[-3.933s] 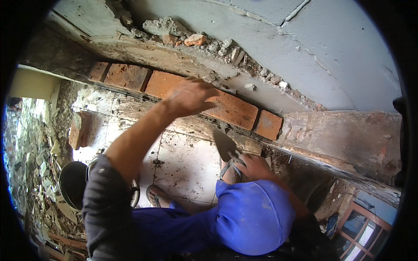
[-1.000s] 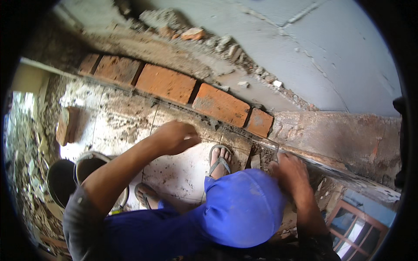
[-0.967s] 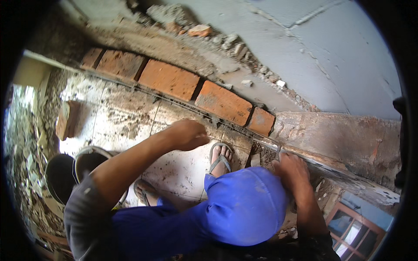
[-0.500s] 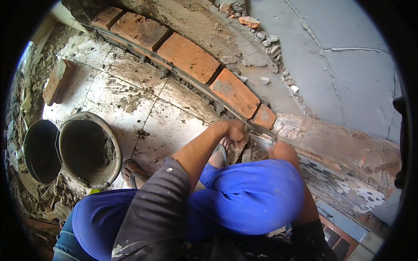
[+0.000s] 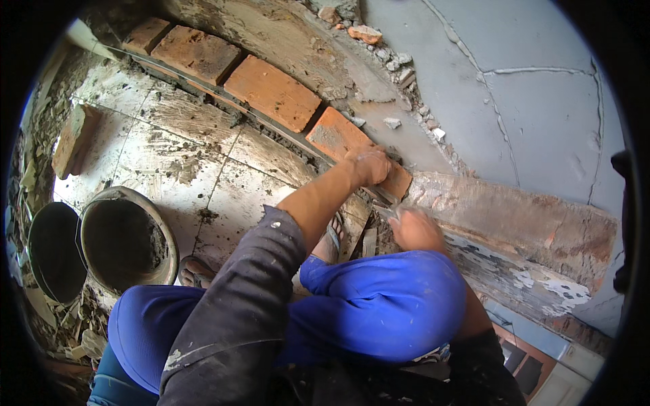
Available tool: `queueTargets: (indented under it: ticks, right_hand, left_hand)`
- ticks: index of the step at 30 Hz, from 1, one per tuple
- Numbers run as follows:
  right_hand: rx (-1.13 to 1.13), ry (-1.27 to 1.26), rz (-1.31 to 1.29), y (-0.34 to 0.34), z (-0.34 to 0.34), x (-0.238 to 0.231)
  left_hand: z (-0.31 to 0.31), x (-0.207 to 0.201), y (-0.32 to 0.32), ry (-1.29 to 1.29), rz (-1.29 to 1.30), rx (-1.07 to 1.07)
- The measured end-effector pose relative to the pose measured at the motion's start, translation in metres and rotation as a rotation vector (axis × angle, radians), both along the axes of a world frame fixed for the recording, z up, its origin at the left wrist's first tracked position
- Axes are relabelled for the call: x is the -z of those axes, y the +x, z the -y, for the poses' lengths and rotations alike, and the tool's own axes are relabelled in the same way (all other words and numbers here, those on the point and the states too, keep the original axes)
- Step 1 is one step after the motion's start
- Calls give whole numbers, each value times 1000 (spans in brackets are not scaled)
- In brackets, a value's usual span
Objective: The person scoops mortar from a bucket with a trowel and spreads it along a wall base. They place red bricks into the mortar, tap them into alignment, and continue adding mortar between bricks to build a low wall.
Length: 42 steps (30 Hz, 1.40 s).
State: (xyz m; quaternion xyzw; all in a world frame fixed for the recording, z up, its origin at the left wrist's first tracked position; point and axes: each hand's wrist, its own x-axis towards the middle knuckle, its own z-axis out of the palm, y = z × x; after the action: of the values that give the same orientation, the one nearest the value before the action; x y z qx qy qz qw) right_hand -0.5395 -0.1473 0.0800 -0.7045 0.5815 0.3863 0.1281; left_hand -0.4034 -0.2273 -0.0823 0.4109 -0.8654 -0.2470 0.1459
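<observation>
A row of orange bricks (image 5: 272, 93) in grey mortar runs diagonally from the upper left to a short brick piece (image 5: 397, 183). My left hand (image 5: 369, 164) lies over the joint between that piece and the last long brick (image 5: 336, 132), its fingers bent down and mostly hidden. Close by on the right, my right hand (image 5: 416, 230) is closed in a blurred fist. From it a thin grey trowel blade (image 5: 387, 212) points toward the end of the row; its handle is hidden in the fist. A taut string (image 5: 128, 52) follows the row's near side.
Two dark buckets (image 5: 128, 240) stand at the left beside rubble (image 5: 84, 335). A loose brick (image 5: 76, 141) lies on mortar-smeared white tiles (image 5: 162, 159). Beyond the row are stone chips (image 5: 391, 123) and a grey slab (image 5: 542, 128). My sandalled foot (image 5: 330, 240) is below my left forearm.
My left hand has moved up and right onto the end of the brick row. My right hand stays near the row's end with the trowel. The whole view has shifted slightly.
</observation>
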Motion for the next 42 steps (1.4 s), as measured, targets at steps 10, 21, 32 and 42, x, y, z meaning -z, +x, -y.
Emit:
queueTargets:
  ticks: [10, 21, 32, 42]
  right_hand:
    - [145, 19, -162, 0, -2, 4]
    - [-15, -1, 116, 42, 8, 7]
    - [-165, -145, 842, 112, 46, -23]
    - [-775, 435, -220, 130, 68, -5]
  left_hand:
    - [11, -25, 1, 51, 128, 71]
    - [44, -44, 80, 168, 150, 2]
    - [-124, -201, 365, 192, -53, -662]
    - [-412, -102, 253, 1085, -1642, -871]
